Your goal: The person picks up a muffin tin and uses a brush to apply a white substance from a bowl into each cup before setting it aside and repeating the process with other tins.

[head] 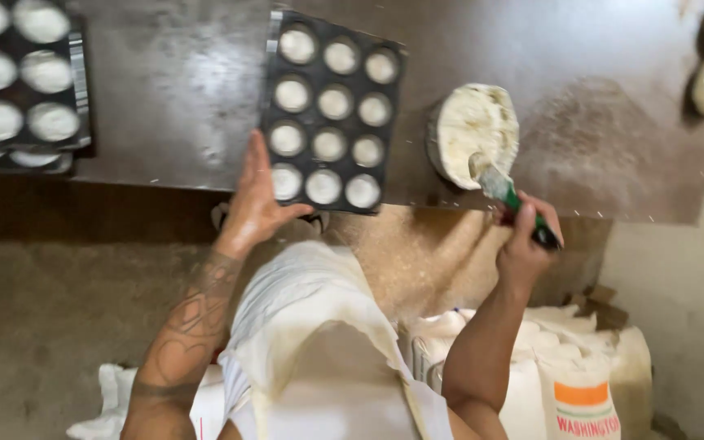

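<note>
muffin tray (pixel 270 98) cups greased white; tub (pixel 473 130) holds white grease.

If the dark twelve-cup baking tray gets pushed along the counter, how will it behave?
The tray looks like rigid metal, so it should probably slide as one piece. Its near edge sits close to the counter edge, under the left hand, so it might tip off.
</note>
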